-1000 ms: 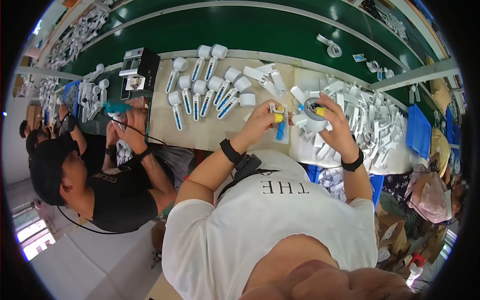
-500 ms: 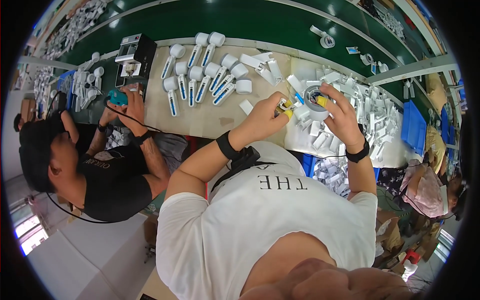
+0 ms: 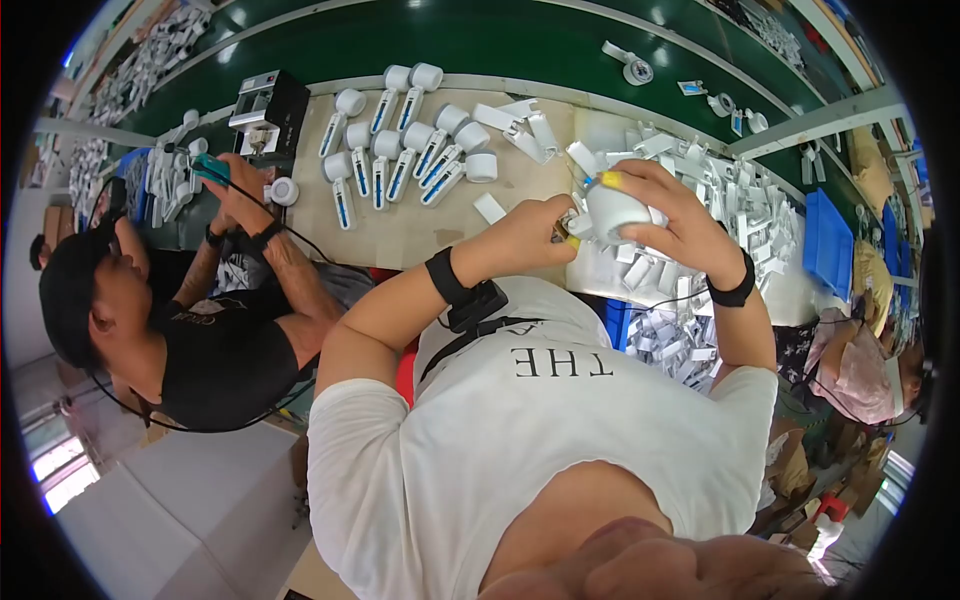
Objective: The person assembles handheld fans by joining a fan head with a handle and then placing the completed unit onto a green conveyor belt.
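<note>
1. A round white plastic housing (image 3: 612,212), shaped like a small cup, is held up above the worktop (image 3: 420,225), between the person's two hands and in front of their chest.
2. The right hand (image 3: 668,215) wraps over the housing from above and behind. Its fingers (image 3: 625,182) are curled closed around the white body, and one fingertip wears a yellow cot.
3. The left hand (image 3: 525,240) meets the housing from the other side. Its fingertips are pinched shut at the housing's near edge, on what looks like a small yellowish part (image 3: 568,235); it is too small to name for sure.
4. Judging by this, the step in hand is fitting or pressing that small part into the housing. The next move likely calls for a steady hold by the right hand while the left fingertips line the part up and push it home.
5. Just beyond the right fingers lies a heap of loose white plastic parts (image 3: 700,200), spilling toward the worktop's edge.
6. Beyond the left fingers, well apart, rows of finished white handheld devices with blue strips (image 3: 400,150) lie side by side.
7. Farther out runs a green conveyor belt (image 3: 480,45).
8. To the person's left sits a co-worker in a black shirt (image 3: 225,350), whose hand (image 3: 232,185) holds a teal tool beside a black box (image 3: 268,105).
9. Both of the person's wrists carry black bands (image 3: 445,275).
</note>
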Tool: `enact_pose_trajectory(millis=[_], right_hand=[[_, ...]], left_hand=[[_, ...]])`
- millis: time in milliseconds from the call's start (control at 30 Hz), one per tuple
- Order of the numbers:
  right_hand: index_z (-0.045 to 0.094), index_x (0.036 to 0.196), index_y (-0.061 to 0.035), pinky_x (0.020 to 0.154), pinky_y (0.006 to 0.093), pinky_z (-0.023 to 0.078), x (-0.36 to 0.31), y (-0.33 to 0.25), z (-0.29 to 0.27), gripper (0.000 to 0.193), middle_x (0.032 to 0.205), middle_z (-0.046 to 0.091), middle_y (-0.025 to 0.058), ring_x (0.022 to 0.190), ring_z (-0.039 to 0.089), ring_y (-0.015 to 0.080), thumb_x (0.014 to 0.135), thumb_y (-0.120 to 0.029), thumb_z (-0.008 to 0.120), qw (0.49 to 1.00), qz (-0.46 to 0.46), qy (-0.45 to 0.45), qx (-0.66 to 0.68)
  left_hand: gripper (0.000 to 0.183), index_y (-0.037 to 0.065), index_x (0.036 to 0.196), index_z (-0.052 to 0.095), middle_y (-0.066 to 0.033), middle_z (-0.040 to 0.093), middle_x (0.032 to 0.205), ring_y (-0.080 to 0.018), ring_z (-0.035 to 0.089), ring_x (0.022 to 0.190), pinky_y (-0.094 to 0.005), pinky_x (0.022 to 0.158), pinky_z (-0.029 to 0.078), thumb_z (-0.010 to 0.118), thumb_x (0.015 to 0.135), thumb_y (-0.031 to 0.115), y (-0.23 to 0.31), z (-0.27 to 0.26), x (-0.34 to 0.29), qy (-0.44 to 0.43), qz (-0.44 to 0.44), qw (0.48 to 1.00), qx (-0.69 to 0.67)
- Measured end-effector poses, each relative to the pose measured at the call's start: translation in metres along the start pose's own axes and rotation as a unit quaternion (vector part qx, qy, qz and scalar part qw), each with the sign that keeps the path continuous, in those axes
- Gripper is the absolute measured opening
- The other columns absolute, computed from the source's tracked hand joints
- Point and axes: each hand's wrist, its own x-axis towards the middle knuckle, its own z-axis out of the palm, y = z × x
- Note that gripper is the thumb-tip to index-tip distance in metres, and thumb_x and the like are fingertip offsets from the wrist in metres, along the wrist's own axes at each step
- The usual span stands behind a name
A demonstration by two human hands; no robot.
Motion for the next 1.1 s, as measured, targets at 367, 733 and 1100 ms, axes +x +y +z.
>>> enact_pose_trajectory(millis=[367,733,1100], right_hand=[[0.053,0.114,-0.0070,0.075,0.0281,0.041,0.017,0.030,0.010,0.037,0.101,0.053,0.0108,0.088,0.052,0.0223,0.081,-0.022,0.060,0.994,0.069,-0.048,0.064],[0.051,0.115,-0.0045,0.076,0.0263,0.041,0.023,0.060,0.053,0.034,0.103,0.054,0.0088,0.088,0.051,0.0153,0.086,-0.023,0.052,0.955,0.153,0.056,0.250],[0.053,0.103,-0.0020,0.073,0.0260,0.045,0.009,0.035,0.112,0.028,0.101,0.057,0.0094,0.087,0.056,0.0153,0.076,-0.001,0.061,0.916,0.081,0.358,0.164]], left_hand=[[0.031,0.002,0.100,0.047,-0.0096,0.057,0.074,-0.0147,0.056,0.058,-0.0267,0.052,0.045,0.057,0.074,0.016,-0.001,0.010,-0.002,-0.082,-0.146,0.980,-0.106],[0.015,0.001,0.091,0.046,-0.0104,0.057,0.075,-0.0169,0.055,0.053,-0.0288,0.046,0.045,0.045,0.087,0.015,-0.030,0.030,-0.001,0.002,-0.126,0.887,-0.444],[0.027,0.001,0.109,0.051,-0.0048,0.059,0.093,-0.0118,0.056,0.082,-0.0228,0.069,0.044,0.050,0.088,0.017,-0.043,0.034,0.014,0.235,-0.066,0.853,-0.461]])
